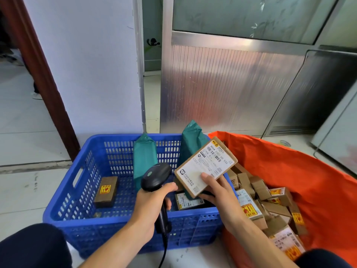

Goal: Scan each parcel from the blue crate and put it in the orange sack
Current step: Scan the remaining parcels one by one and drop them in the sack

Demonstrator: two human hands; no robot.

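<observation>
My right hand (218, 192) holds a flat cardboard parcel (205, 166), thumb on its white label, above the right end of the blue crate (77, 215). My left hand (150, 204) grips a black barcode scanner (156, 176) whose head points at that parcel from the left. Inside the crate stand two green bag parcels (144, 157), a small brown box (107, 191) lies at the left, and a labelled box (188, 202) lies under the held parcel. The orange sack (309, 182) lies open to the right with several cardboard parcels (257, 207) in it.
The crate and sack sit on a pale tiled floor. A white wall and a metal-panelled sliding door (231, 84) stand right behind them. A brown door frame (44, 80) rises at the left. The scanner's cable (164, 250) hangs down in front of the crate. My knees show at both bottom corners.
</observation>
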